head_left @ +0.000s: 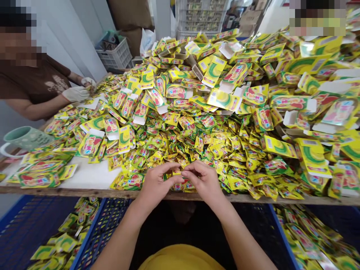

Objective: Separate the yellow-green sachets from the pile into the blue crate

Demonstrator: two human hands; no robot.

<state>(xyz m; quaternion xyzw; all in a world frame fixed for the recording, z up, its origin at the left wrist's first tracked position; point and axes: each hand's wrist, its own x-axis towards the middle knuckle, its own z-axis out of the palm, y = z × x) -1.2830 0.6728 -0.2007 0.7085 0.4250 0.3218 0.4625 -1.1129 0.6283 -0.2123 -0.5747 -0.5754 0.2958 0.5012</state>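
Note:
Both of my hands meet over the front edge of a heap of small yellow-green wrapped packets (157,150). My left hand (160,183) has its thumb and fingers curled toward each other. My right hand (204,182) is pinched, its fingertips close to those of my left hand. Whatever lies between the fingertips is too small to tell from the packets behind. Behind the packets rises a large pile of yellow printed boxes (225,99), some with open white flaps.
A mug (28,137) and stacked boxes (42,179) stand at the left of the wooden table (92,176). Blue crates (97,225) with packets sit below its edge. A gloved person (36,86) works at the far left. White crates (201,17) stand behind.

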